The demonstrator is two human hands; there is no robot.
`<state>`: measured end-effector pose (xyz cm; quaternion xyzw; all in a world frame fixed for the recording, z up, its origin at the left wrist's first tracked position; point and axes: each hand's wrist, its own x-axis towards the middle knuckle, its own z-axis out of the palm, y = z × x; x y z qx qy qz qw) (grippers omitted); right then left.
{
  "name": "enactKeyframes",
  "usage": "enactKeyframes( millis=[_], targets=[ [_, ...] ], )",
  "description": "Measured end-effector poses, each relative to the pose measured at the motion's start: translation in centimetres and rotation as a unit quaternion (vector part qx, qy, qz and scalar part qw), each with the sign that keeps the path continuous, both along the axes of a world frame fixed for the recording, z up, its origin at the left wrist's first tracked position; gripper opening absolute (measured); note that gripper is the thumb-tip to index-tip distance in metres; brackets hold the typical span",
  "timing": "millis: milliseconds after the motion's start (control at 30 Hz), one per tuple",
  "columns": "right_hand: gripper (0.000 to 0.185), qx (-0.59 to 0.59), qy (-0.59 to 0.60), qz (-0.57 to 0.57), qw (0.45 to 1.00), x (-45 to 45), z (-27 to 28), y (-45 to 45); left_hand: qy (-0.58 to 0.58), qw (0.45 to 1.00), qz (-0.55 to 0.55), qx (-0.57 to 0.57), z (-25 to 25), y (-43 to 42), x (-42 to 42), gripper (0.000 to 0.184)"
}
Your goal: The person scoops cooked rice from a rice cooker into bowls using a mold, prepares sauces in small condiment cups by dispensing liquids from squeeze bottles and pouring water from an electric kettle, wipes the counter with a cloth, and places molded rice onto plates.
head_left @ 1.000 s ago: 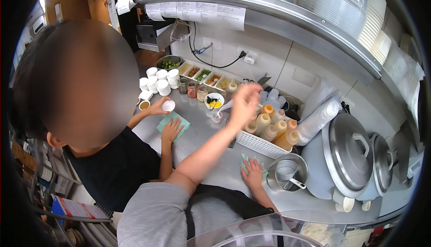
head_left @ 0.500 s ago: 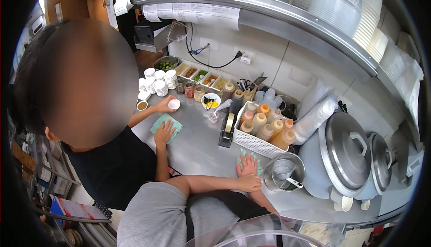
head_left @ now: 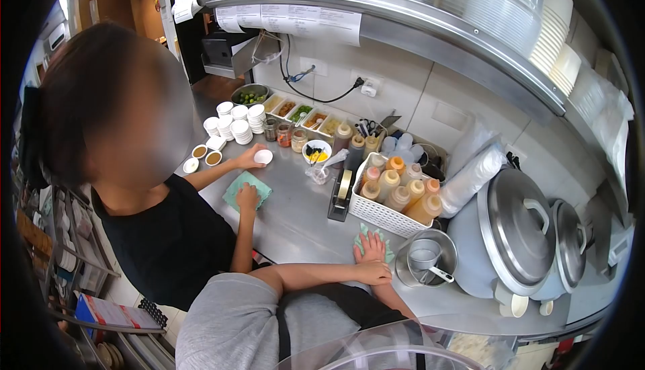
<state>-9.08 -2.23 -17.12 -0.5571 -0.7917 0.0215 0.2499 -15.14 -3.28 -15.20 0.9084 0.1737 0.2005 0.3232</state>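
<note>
My right hand (head_left: pixel 371 249) lies flat on a green cloth (head_left: pixel 386 242) on the steel counter, its fingers stretched out. Across the right wrist sits my left hand (head_left: pixel 373 273), its fingers curled round it. A metal pot (head_left: pixel 451 252) with a white-handled strainer (head_left: pixel 424 254) inside stands just right of my hands. Behind them is a white basket (head_left: pixel 383 215) of several sauce bottles.
At left, a co-worker in black has one hand (head_left: pixel 251 157) at a small white cup (head_left: pixel 263 157) and the other (head_left: pixel 248 197) on another green cloth (head_left: pixel 235 187). A tape dispenser (head_left: pixel 339 198), lidded pots (head_left: pixel 517 215) and an overhead shelf (head_left: pixel 403 17) surround the counter.
The co-worker's head has moved left, uncovering more sauce cups. Their hand on the cloth has curled its fingers and bunched the cloth. My hands have stayed in place.
</note>
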Motion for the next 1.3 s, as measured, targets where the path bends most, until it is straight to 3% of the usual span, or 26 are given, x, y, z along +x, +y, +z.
enactKeyframes(
  millis=[1300],
  targets=[
    [0.049,0.008,0.011,-0.011,1.000,0.03,-0.69,0.00,-0.005,1.000,-0.008,-0.018,0.32,0.42,-0.47,0.024]
  ],
)
